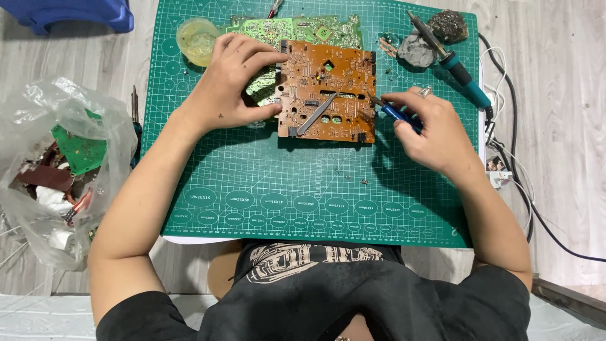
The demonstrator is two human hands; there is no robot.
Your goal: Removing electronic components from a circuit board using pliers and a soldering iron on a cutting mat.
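My left hand (235, 82) grips the left edge of an orange-brown circuit board (326, 90) that lies on a green cutting mat (252, 170). A pair of grey tweezers (317, 112) rests diagonally on the board. My right hand (429, 126) holds a blue-handled soldering iron (392, 112), its tip touching the board's right edge. A green circuit board (297, 28) lies partly under the orange one, behind it.
A second soldering iron with a teal handle (451, 57) lies at the mat's right rear, beside grey lumps (416, 49). A yellowish round dish (197, 39) sits at the left rear. A clear plastic bag of board scraps (57, 158) lies left. Cables (511, 145) run along the right.
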